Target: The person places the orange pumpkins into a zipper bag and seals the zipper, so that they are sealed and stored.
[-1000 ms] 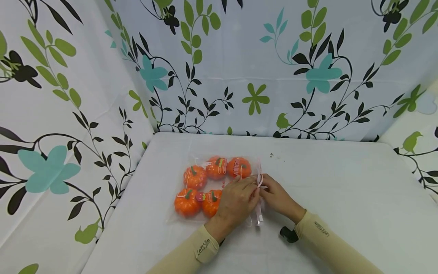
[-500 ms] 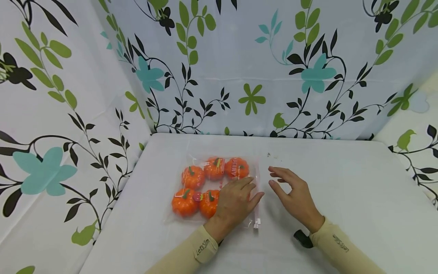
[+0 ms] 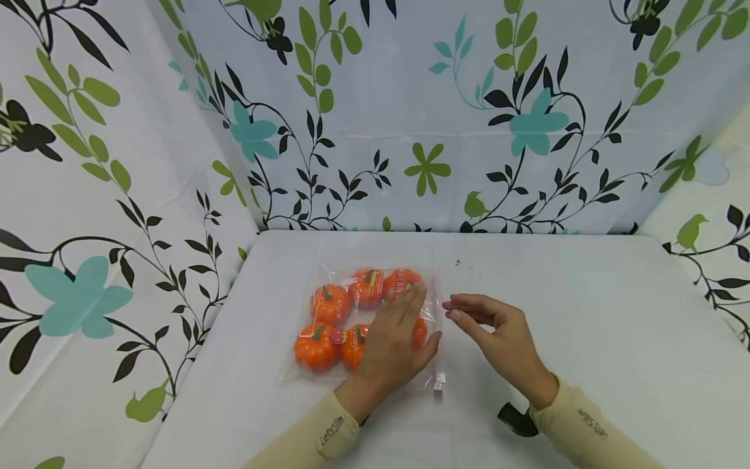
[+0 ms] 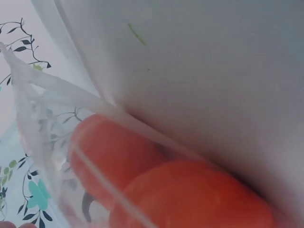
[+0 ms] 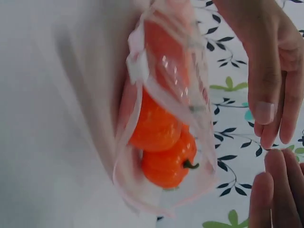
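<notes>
A clear zip bag (image 3: 436,280) with small orange pumpkins (image 3: 317,348) inside lies flat on the white table. My left hand (image 3: 394,335) rests on the bag with its fingers straight, covering some of the pumpkins. Just right of the pink zip edge, my right hand (image 3: 498,335) hovers with its fingers loosely bent and nothing between them. The white slider (image 5: 138,67) sits at the near end of the zip, and a pumpkin with a green stem (image 5: 168,164) shows through the plastic. Close up in the left wrist view, two blurred pumpkins (image 4: 190,199) fill the bag's corner.
The white table (image 3: 586,312) extends beyond the bag on both sides. A patterned cloth (image 3: 363,124) with leaves and flowers hangs behind and at the sides. A black wrist camera (image 3: 517,420) is fixed under my right sleeve.
My right hand let go of the zip edge, moved off to the right and drew its fingers closer together. My left hand left the edge and shifted left, lying flatter over the pumpkins.
</notes>
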### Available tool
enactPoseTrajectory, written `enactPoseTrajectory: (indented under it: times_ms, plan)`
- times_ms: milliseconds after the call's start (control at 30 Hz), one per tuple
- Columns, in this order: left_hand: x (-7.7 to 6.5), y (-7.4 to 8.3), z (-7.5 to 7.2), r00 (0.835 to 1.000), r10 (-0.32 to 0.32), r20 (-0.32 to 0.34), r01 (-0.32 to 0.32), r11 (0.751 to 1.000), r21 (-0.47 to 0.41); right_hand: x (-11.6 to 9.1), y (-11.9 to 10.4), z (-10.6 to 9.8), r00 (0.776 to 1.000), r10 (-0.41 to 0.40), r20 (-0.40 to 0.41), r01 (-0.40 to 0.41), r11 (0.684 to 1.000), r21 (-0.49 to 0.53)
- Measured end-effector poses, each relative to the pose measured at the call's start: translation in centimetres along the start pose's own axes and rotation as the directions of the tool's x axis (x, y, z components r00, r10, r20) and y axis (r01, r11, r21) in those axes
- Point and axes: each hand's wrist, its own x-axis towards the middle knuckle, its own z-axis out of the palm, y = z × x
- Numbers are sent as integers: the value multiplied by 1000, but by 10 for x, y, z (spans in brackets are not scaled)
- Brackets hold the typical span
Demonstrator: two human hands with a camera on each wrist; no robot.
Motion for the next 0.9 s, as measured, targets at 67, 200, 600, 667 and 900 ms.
enactPoseTrajectory:
  times_ms: [67,200,600,667,900]
  plan:
    - [-2,0,-4,1000,18,-3,-18,1000,-2,-1,0,0,995,82,51,-87,991,97]
    - [-9,3,-11,998,59,-8,-59,998,-15,-3,4,-2,961,230,156,-253,955,154]
    - [-27,21,-18,960,272,67,-276,959,58,-21,24,-14,815,453,361,-471,881,-42]
    - [-31,24,-17,951,295,90,-301,951,66,-24,29,-14,799,462,386,-481,875,-51]
    - [-41,30,-14,926,310,216,-345,927,148,-35,41,-6,753,457,474,-488,870,-63]
